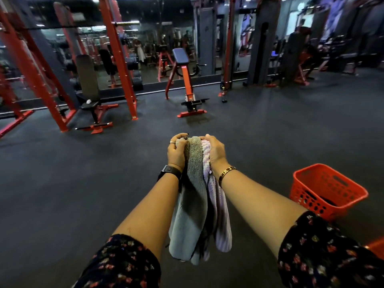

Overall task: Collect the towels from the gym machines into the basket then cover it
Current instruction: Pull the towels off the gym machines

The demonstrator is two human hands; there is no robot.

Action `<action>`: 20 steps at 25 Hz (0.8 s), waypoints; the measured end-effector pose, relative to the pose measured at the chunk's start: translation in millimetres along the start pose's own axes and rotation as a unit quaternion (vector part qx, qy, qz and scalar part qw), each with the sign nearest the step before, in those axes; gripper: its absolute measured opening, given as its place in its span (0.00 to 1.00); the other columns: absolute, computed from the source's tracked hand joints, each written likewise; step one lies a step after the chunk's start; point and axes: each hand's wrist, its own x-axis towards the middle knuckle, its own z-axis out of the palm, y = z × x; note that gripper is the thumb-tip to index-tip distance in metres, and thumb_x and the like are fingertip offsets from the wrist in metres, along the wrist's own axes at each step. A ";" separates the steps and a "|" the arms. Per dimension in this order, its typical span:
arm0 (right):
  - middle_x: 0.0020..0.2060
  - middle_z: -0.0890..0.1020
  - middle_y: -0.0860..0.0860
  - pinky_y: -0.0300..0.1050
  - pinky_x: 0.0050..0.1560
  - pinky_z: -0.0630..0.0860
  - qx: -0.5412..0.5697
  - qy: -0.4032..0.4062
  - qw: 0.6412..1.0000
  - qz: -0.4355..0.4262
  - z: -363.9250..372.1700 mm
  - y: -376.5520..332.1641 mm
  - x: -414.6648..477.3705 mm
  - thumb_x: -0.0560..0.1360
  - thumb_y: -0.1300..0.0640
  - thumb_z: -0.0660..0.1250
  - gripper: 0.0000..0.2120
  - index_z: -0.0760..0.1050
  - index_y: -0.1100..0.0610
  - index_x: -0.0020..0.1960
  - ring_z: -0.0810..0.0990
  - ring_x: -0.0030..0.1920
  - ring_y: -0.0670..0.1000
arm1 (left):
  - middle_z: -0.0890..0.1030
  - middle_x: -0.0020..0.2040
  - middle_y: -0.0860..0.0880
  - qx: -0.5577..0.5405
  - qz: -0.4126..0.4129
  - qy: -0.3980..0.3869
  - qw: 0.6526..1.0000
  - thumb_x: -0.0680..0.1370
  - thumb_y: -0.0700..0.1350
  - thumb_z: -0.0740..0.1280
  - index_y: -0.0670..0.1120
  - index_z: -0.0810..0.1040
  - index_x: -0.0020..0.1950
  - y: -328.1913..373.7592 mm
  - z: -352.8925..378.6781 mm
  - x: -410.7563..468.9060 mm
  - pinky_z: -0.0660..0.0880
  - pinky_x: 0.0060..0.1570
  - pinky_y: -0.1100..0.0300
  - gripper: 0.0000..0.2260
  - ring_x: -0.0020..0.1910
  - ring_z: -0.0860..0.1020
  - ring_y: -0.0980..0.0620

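Several towels [196, 163], grey and lilac, are held bunched between the left hand [176, 152] and the right hand [216, 151]. The fingers [180, 136] of both are curled and clamped on the cloth, whose ends hang between the forearms. The red basket [307, 194] is set on the floor [83, 183], to the right, apart from the hands.

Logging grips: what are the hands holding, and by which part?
The left hand and right hand grip the towels at their bunched top.

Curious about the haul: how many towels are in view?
2 plainly: a grey towel and a lilac towel, both gripped between left hand and right hand. Others may hide between them or in the basket.
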 end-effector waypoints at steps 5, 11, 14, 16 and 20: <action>0.46 0.85 0.61 0.61 0.59 0.76 -0.043 0.110 0.993 -0.032 -14.4 1.3 112.9 0.57 0.41 0.69 0.28 0.84 0.62 0.45 0.82 0.53 0.62 | 0.77 0.45 0.54 -0.005 -0.017 -0.089 0.996 0.68 0.47 0.60 0.46 0.75 0.49 -40.6 46.9 103.7 0.73 0.42 0.72 0.12 0.43 0.75 0.59; 0.48 0.84 0.65 0.60 0.58 0.77 -0.003 0.191 0.979 -0.075 -36.1 -24.3 185.7 0.60 0.45 0.67 0.28 0.83 0.67 0.48 0.82 0.53 0.65 | 0.78 0.45 0.54 -0.025 -0.055 -0.188 0.980 0.69 0.48 0.61 0.48 0.77 0.49 -83.1 118.2 195.6 0.73 0.48 0.63 0.12 0.45 0.75 0.57; 0.50 0.82 0.69 0.58 0.56 0.77 0.025 0.226 0.970 -0.091 -62.9 -36.8 211.4 0.64 0.50 0.65 0.26 0.80 0.71 0.51 0.81 0.48 0.62 | 0.77 0.45 0.55 -0.039 -0.058 -0.231 0.971 0.70 0.46 0.61 0.43 0.76 0.52 -98.2 163.4 214.7 0.73 0.43 0.70 0.13 0.44 0.75 0.60; 0.49 0.81 0.69 0.59 0.54 0.77 0.039 0.261 0.959 -0.102 -89.3 -44.7 236.2 0.65 0.51 0.65 0.25 0.80 0.71 0.50 0.81 0.46 0.61 | 0.78 0.45 0.54 -0.048 -0.078 -0.260 0.961 0.72 0.44 0.62 0.44 0.77 0.51 -113.0 199.8 226.8 0.74 0.43 0.70 0.10 0.44 0.75 0.58; 0.47 0.83 0.67 0.61 0.55 0.78 0.026 0.322 0.941 -0.104 -155.3 -58.7 292.8 0.61 0.47 0.68 0.25 0.82 0.67 0.46 0.82 0.48 0.63 | 0.78 0.45 0.53 -0.062 -0.112 -0.284 0.950 0.68 0.48 0.61 0.46 0.76 0.50 -147.9 278.7 249.4 0.74 0.47 0.61 0.13 0.45 0.76 0.56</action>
